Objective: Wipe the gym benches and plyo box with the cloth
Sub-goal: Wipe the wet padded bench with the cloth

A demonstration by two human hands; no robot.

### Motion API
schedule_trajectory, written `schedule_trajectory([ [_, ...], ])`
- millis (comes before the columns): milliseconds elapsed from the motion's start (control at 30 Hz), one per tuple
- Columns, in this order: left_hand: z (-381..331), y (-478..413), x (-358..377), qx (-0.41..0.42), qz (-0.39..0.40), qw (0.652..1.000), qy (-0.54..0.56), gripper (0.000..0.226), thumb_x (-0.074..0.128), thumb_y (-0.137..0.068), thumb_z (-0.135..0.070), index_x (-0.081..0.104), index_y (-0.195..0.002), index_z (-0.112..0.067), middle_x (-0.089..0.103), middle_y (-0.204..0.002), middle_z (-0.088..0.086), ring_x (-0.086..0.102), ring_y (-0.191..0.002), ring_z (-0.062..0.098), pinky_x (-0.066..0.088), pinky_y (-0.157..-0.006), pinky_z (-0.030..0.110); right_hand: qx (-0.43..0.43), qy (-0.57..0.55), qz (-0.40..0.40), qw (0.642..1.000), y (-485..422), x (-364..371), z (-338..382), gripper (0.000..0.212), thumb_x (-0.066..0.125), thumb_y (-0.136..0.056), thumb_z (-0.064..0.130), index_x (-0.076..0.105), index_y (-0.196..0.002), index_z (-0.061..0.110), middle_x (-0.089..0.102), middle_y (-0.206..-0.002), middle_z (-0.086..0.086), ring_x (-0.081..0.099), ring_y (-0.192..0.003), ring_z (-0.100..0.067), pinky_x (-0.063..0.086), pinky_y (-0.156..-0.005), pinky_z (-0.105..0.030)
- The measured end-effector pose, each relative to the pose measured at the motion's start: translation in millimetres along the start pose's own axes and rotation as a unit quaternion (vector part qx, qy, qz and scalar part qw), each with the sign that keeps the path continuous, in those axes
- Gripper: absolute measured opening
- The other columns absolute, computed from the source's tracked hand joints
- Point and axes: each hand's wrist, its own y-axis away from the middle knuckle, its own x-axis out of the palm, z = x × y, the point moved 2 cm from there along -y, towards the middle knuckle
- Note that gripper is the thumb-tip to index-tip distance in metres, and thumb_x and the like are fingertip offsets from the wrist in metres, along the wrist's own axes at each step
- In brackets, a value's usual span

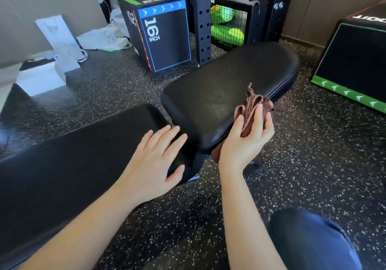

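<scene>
White bags (60,37) and crumpled plastic (102,38) lie on the speckled floor (313,165) at ten o'clock, against the wall; below them, a long black pad (73,154) runs from eight o'clock toward the centre, and the left hand (155,159) lies flat on its near end, fingers spread and loose, gripping nothing. At eleven o'clock a black box (165,37) marked "16 INCH" stands upright on the floor, blue trim on the face toward the camera, a green strip on top; just to its right a black perforated upright (201,18) rises out of the frame, and behind that, at one o'clock, a wire basket (231,25) holds green things too blurred to name. The seat (225,94), a second black pad, sits at the centre, just beyond the long pad and separated from it by a narrow gap; it tilts slightly; its surface shows a dull sheen. The right hand (248,136) hovers over the seat's near right corner at about three o'clock of centre, palm turned up and inward, fingers curled around the bunched reddish-brown cloth (253,106); the cloth's loose folds stick up above the fingertips, clear of the pad so far as can be told. At two to three o'clock a second box (355,64) with a green arrowed band lies tilted on the floor; a knee (311,242) in dark blue shows at five o'clock.
</scene>
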Motion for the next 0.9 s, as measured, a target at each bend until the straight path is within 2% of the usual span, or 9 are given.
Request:
schedule_trajectory([
  [167, 13.1, 21.4, -0.5, 0.042, 0.021, 0.999, 0.015, 0.059, 0.04, -0.083, -0.039, 0.054, -0.13, -0.007, 0.05, -0.137, 0.013, 0.04, -0.128, 0.029, 0.036, -0.101, 0.052, -0.005, 0.038, -0.016, 0.999, 54.3, 3.1, 10.5, 0.04, 0.058, -0.088, 0.012, 0.054, -0.127, 0.009, 0.04, -0.136, -0.017, 0.04, -0.128, -0.028, 0.039, -0.103, -0.045],
  [400, 32.1, 46.3, -0.1, 0.004, 0.03, 0.999, 0.035, 0.062, 0.038, -0.083, -0.041, 0.053, -0.131, -0.005, 0.05, -0.135, 0.016, 0.046, -0.125, 0.033, 0.039, -0.099, 0.051, 0.006, 0.067, -0.056, 0.996, 82.3, 7.5, 22.7, 0.042, 0.059, -0.086, 0.008, 0.054, -0.128, 0.012, 0.039, -0.136, -0.018, 0.042, -0.127, -0.03, 0.039, -0.103, -0.043],
  [467, 30.5, 44.6, 0.9, 0.008, 0.032, 0.999, 0.041, 0.061, 0.038, -0.083, -0.04, 0.054, -0.13, -0.005, 0.051, -0.134, 0.016, 0.047, -0.124, 0.032, 0.039, -0.099, 0.05, 0.005, 0.088, -0.041, 0.995, 80.1, 3.3, 26.8, 0.042, 0.059, -0.087, 0.006, 0.054, -0.128, 0.012, 0.04, -0.135, -0.017, 0.044, -0.126, -0.027, 0.039, -0.103, -0.037],
  [567, 31.0, 44.4, 1.0, 0.009, 0.039, 0.998, 0.046, 0.06, 0.037, -0.083, -0.04, 0.055, -0.129, -0.005, 0.052, -0.133, 0.015, 0.047, -0.124, 0.032, 0.04, -0.098, 0.05, 0.065, 0.102, 0.021, 0.992, 72.1, -11.0, 36.1, 0.042, 0.058, -0.089, 0.009, 0.051, -0.13, 0.014, 0.04, -0.135, -0.008, 0.044, -0.125, -0.017, 0.028, -0.096, -0.005],
  [600, 31.0, 44.8, 1.1, 0.008, 0.04, 0.998, 0.044, 0.059, 0.038, -0.083, -0.04, 0.055, -0.128, -0.004, 0.052, -0.133, 0.015, 0.047, -0.124, 0.032, 0.04, -0.099, 0.05, 0.077, 0.105, 0.042, 0.991, 70.4, -18.1, 39.0, 0.042, 0.058, -0.089, 0.011, 0.052, -0.13, 0.015, 0.041, -0.134, -0.007, 0.044, -0.124, -0.015, 0.024, -0.092, 0.001],
  [633, 30.7, 45.2, 0.8, 0.005, 0.04, 0.998, 0.042, 0.059, 0.038, -0.083, -0.039, 0.056, -0.127, -0.004, 0.052, -0.132, 0.016, 0.047, -0.124, 0.032, 0.041, -0.099, 0.05, 0.079, 0.105, 0.062, 0.989, 70.9, -24.8, 42.7, 0.041, 0.059, -0.089, 0.011, 0.052, -0.129, 0.015, 0.043, -0.132, -0.006, 0.045, -0.122, -0.013, 0.023, -0.091, 0.003],
  [733, 29.2, 45.3, -0.6, -0.009, 0.032, 0.999, 0.031, 0.06, 0.039, -0.082, -0.041, 0.057, -0.125, -0.003, 0.053, -0.13, 0.015, 0.048, -0.123, 0.032, 0.04, -0.099, 0.05, 0.032, 0.085, 0.12, 0.989, 87.7, -39.3, 53.0, 0.041, 0.063, -0.085, 0.008, 0.056, -0.125, 0.013, 0.049, -0.128, -0.004, 0.048, -0.12, -0.012, 0.03, -0.101, -0.01],
  [767, 29.0, 45.8, -0.8, -0.015, 0.027, 0.999, 0.024, 0.06, 0.04, -0.081, -0.041, 0.057, -0.124, -0.003, 0.054, -0.13, 0.015, 0.048, -0.123, 0.032, 0.039, -0.1, 0.05, 0.019, 0.072, 0.137, 0.988, 95.2, -41.8, 53.0, 0.041, 0.064, -0.084, 0.006, 0.057, -0.124, 0.012, 0.05, -0.127, -0.004, 0.048, -0.12, -0.012, 0.031, -0.102, -0.01],
  [900, 26.9, 46.7, -0.8, -0.034, 0.017, 0.999, 0.002, 0.061, 0.041, -0.079, -0.043, 0.059, -0.123, -0.004, 0.054, -0.129, 0.014, 0.048, -0.122, 0.031, 0.034, -0.102, 0.049, -0.016, 0.052, 0.182, 0.982, 105.3, -51.5, 44.3, 0.041, 0.065, -0.082, 0.006, 0.058, -0.123, 0.011, 0.049, -0.125, -0.004, 0.045, -0.119, -0.005, 0.028, -0.1, -0.003],
])
